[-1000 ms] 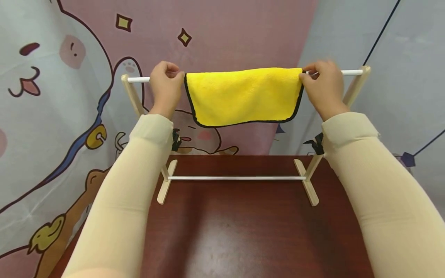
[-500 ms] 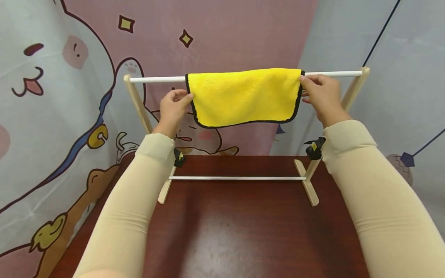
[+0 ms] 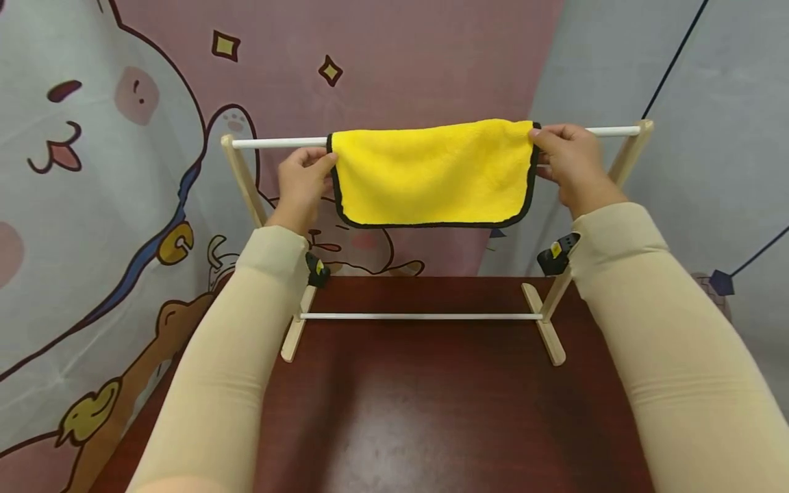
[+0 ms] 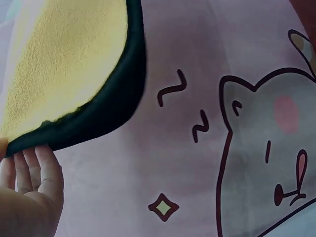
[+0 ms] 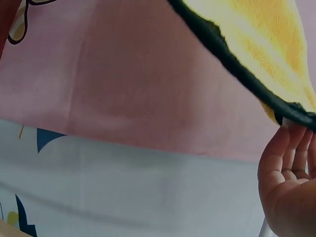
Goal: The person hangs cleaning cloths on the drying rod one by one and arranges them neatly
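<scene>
A yellow towel [image 3: 431, 179] with black edging hangs folded over the white top rail [image 3: 280, 143] of a wooden rack. My left hand [image 3: 299, 186] pinches its left edge a little below the rail, thumb in front and fingers behind. On the opposite side, my right hand [image 3: 574, 166] pinches the right edge close to the top corner. In the left wrist view, the fingers [image 4: 47, 170] reach behind the dark border. The right wrist view has the right hand's fingers [image 5: 291, 153] up against the towel's edging [image 5: 237, 69].
Light wooden posts [image 3: 631, 152] carry the rail, with feet [image 3: 544, 325] on a dark red-brown table [image 3: 401, 404]. A thin lower white bar [image 3: 419, 316] joins the feet. Behind stands a cartoon-printed cloth backdrop [image 3: 431, 61]. Black devices [image 3: 557, 255] sit at both wrists.
Both hands dropped from the towel's top corners at the rail to its side edges, then rose slightly. The towel's lower edge now hangs straighter and its front face looks flatter.
</scene>
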A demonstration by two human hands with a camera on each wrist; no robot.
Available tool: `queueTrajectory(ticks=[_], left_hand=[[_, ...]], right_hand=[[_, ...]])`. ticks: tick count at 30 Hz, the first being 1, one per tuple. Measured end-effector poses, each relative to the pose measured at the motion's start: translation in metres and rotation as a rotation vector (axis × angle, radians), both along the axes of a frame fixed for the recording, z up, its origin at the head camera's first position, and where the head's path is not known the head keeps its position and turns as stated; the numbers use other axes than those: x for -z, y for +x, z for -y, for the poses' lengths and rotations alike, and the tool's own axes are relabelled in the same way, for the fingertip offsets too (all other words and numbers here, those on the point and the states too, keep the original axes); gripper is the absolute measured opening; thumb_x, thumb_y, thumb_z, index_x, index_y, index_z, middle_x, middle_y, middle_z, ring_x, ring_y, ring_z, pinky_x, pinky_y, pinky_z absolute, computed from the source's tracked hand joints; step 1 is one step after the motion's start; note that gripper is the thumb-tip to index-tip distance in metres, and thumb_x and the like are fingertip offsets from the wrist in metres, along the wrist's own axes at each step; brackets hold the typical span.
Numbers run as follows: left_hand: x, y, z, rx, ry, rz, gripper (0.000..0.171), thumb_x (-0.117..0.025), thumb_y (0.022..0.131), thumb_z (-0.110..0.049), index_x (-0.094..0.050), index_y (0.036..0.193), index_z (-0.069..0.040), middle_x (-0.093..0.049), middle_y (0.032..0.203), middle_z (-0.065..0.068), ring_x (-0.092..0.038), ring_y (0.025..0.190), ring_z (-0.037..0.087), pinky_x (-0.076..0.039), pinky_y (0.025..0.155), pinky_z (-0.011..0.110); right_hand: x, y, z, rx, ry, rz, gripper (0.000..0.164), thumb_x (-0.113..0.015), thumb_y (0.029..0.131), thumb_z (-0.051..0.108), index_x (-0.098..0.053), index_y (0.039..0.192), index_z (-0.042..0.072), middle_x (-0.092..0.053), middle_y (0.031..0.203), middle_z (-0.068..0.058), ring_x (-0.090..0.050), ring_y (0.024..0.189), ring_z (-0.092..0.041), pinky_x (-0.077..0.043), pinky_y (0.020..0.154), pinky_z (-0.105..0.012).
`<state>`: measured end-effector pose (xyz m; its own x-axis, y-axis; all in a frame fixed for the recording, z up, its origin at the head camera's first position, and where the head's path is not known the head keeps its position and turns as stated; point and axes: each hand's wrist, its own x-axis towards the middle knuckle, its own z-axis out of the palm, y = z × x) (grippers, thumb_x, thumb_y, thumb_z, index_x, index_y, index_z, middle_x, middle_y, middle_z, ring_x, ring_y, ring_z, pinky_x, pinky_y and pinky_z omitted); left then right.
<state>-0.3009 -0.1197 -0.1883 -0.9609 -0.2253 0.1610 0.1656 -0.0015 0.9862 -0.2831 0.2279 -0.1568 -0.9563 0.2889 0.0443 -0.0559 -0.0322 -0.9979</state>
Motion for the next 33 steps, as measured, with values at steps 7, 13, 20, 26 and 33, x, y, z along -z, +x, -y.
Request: queueTrajectory(ticks=[7, 13, 20, 26, 33], left_hand=[[-0.013, -0.003, -0.004, -0.023, 0.078, -0.019, 0.021, -0.065, 0.093, -0.017, -0.065, 0.110, -0.005, -0.062, 0.104, 0.006, -0.063, 0.092, 0.018, -0.054, 0.085, 0.030], [-0.008, -0.006, -0.008, -0.041, 0.048, -0.026, 0.022, -0.064, 0.094, -0.017, -0.065, 0.111, -0.003, -0.060, 0.101, 0.005, -0.062, 0.092, 0.016, -0.054, 0.084, 0.030], [0.004, -0.008, -0.006, -0.037, 0.039, -0.033, 0.020, -0.064, 0.094, -0.016, -0.065, 0.109, -0.004, -0.060, 0.098, 0.004, -0.063, 0.093, 0.017, -0.054, 0.084, 0.030], [0.007, -0.008, -0.002, -0.058, 0.016, -0.017, 0.019, -0.065, 0.093, -0.020, -0.065, 0.108, -0.006, -0.060, 0.098, 0.003, -0.061, 0.090, 0.017, -0.054, 0.083, 0.030], [0.007, -0.008, 0.000, -0.066, 0.006, -0.023, 0.021, -0.065, 0.093, -0.021, -0.065, 0.108, -0.006, -0.061, 0.099, 0.004, -0.062, 0.091, 0.017, -0.054, 0.084, 0.030]], right_hand=[[-0.004, 0.003, -0.007, 0.046, -0.087, -0.082, 0.013, -0.075, 0.084, 0.019, -0.067, 0.093, 0.016, -0.065, 0.092, 0.003, -0.062, 0.074, -0.010, -0.053, 0.058, -0.018], [0.005, 0.004, -0.011, 0.042, 0.008, -0.045, 0.024, -0.076, 0.083, 0.026, -0.066, 0.102, 0.015, -0.065, 0.091, 0.007, -0.061, 0.077, -0.009, -0.052, 0.061, -0.018], [0.018, -0.003, -0.010, 0.022, 0.041, -0.031, 0.020, -0.073, 0.087, 0.025, -0.065, 0.102, 0.013, -0.064, 0.087, 0.008, -0.060, 0.072, -0.008, -0.051, 0.059, -0.018], [0.020, -0.010, -0.006, 0.039, 0.048, -0.021, 0.019, -0.071, 0.088, 0.027, -0.064, 0.101, 0.015, -0.061, 0.090, 0.007, -0.059, 0.074, -0.008, -0.051, 0.059, -0.017], [0.017, -0.013, -0.002, 0.071, 0.034, -0.018, 0.014, -0.072, 0.087, 0.026, -0.066, 0.094, 0.016, -0.059, 0.091, 0.005, -0.058, 0.073, -0.009, -0.051, 0.059, -0.017]])
